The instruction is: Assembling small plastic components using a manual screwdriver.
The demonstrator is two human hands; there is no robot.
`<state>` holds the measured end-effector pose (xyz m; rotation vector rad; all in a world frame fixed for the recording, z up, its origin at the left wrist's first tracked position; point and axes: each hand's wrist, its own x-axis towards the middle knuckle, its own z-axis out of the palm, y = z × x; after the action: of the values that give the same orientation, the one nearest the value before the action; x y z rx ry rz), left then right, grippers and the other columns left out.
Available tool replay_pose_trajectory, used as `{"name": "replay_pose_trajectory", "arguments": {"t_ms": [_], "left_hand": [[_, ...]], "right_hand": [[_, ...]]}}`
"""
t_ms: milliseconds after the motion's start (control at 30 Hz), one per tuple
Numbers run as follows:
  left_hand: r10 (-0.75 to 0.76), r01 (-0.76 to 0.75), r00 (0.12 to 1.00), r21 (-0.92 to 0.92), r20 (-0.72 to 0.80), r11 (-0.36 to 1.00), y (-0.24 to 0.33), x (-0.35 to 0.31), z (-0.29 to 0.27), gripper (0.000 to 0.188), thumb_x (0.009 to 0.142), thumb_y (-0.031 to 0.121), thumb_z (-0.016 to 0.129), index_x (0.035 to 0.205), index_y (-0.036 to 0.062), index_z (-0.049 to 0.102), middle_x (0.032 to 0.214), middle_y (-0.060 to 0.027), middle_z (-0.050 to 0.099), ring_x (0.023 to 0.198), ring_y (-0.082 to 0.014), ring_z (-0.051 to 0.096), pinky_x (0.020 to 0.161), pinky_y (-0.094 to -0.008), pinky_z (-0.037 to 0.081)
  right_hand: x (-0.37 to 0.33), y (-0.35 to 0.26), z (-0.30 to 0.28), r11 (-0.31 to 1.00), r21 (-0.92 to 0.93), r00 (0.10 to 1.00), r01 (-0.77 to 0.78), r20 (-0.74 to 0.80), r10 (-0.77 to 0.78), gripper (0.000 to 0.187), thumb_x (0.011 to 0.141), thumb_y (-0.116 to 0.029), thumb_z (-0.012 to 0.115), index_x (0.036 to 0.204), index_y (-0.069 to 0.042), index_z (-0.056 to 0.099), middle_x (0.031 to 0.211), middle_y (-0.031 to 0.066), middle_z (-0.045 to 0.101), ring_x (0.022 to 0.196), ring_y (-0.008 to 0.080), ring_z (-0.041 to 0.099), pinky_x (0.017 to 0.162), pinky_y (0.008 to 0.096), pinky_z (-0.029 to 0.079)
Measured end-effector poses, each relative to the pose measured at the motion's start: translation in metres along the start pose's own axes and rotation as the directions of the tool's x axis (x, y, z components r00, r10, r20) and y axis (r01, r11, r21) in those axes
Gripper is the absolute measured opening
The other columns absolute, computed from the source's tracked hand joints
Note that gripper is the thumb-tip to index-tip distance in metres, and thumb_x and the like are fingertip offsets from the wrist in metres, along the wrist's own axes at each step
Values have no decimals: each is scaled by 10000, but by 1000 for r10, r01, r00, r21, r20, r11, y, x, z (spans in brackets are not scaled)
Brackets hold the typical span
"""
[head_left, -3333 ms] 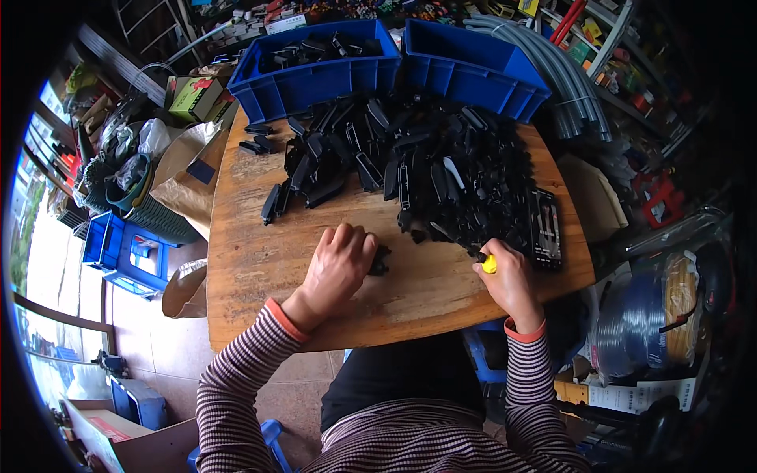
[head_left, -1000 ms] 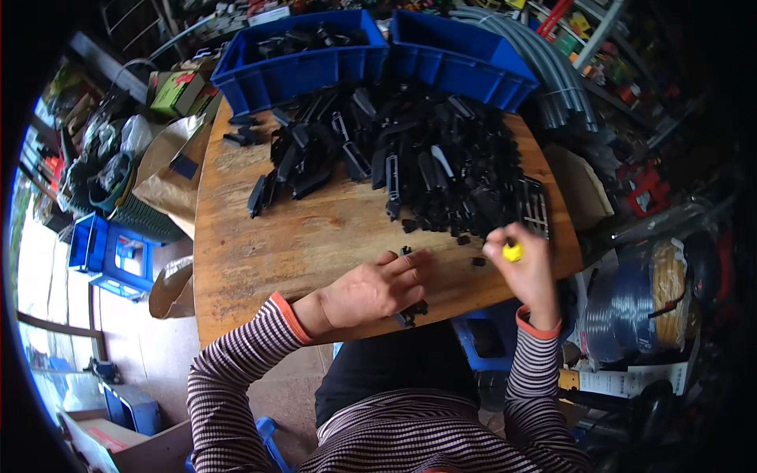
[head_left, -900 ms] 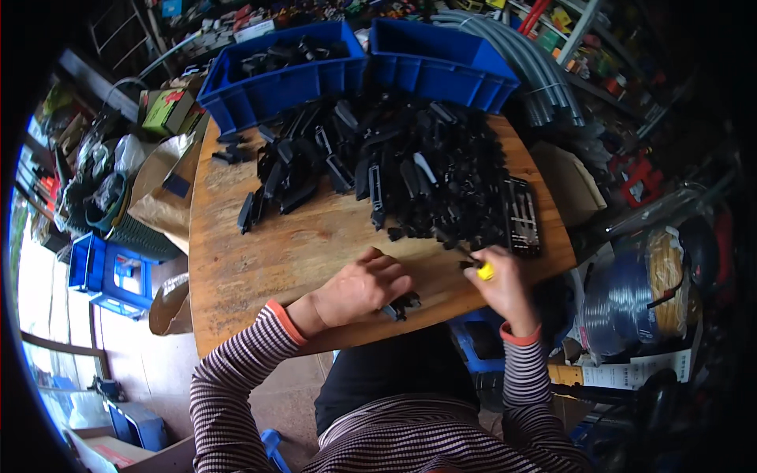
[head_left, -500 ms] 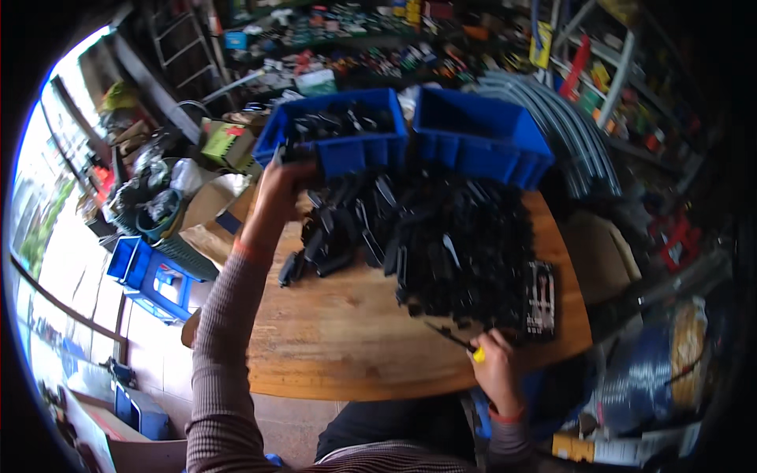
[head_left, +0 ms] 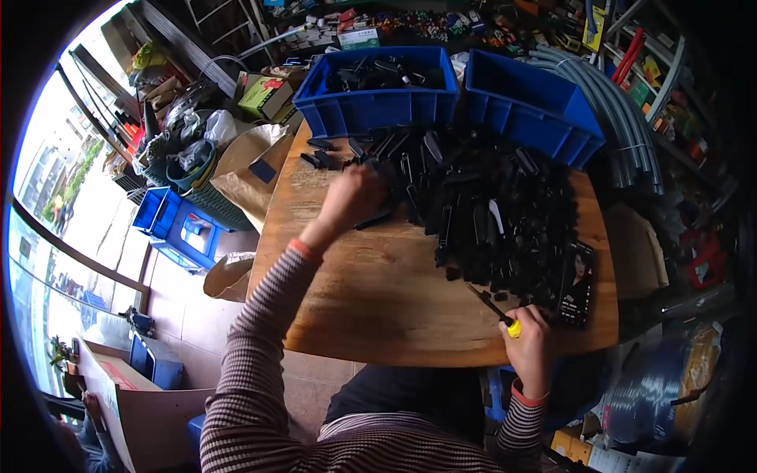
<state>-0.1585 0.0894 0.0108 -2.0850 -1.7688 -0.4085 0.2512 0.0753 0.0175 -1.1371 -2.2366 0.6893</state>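
Head view: left hand (head_left: 356, 191), at left end of black parts pile (head_left: 473, 209), pile extending rightward; cannot tell whether spread or pinching. Right hand (head_left: 530, 340), curled round yellow-handled screwdriver (head_left: 513, 327), long axis slanting forward-left, tip near pile.

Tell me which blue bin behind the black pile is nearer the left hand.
The left blue bin, which holds black plastic parts: the left hand is in front of it. The right blue bin stands farther from that hand.

top (head_left: 418, 443): dark-and-pale stripes | sleeves (head_left: 256, 359): long, striped | cuffs (head_left: 306, 251): orange | trousers (head_left: 414, 388): black
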Motion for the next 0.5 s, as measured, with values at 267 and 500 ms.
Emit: {"name": "replay_pose_trajectory", "arguments": {"t_ms": [267, 500], "left_hand": [[-150, 145, 988, -118, -31, 982, 53, -45, -16, 343, 754, 60, 639, 1088, 139, 656, 1011, -104, 576, 959, -296, 546, 836, -404, 468], [-182, 173, 983, -262, -13, 949, 71, -68, -27, 256, 798, 29, 567, 1041, 88, 622, 962, -108, 546, 868, -274, 542, 776, -391, 472]], "right_hand": [[0, 10, -2, 999, -25, 999, -33, -9, 33, 184, 750, -27, 723, 873, 24, 596, 858, 157, 605, 784, 347, 596, 724, 386, 472], [-5, -3, -1, 991, -130, 999, -36, -25, 33, 203, 751, -52, 735, 881, 15, 594, 865, 163, 621, 829, 345, 609, 737, 385, 481]]}}
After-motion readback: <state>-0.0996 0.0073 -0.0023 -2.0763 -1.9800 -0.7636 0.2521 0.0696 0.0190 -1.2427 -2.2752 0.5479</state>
